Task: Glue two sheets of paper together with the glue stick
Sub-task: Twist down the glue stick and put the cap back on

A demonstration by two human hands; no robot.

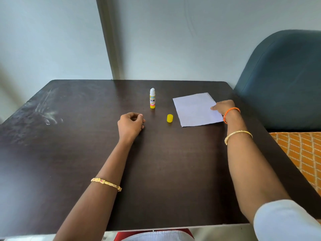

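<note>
table (156, 162): dark wood, takes up most of our view. Everything we need sits toward the far right, which fits since our right arm is doing the reaching.

chair (284, 77): blue-grey, pushed in at the right edge, not part of this.

paper (194, 110): white, lying flat near the far right corner, a bit skewed. We honestly can't tell if it's one sheet or two stacked. If it's two, they look lined up already.

right hand (224, 107): rests on the paper's right edge, thumb on top, fingers curled at the border, probably pinning it or about to lift a sheet. Whether it's actually pinching the paper we can't tell.

left hand (131, 123): parked on the table, fingers loosely curled, holding nothing. Looks like it's just waiting, near the glue.

glue stick (152, 99): standing upright, uncapped, white tip exposed, so it's ready to grab.

cap (169, 118): yellow, set down between stick and paper, apart from both.
</note>
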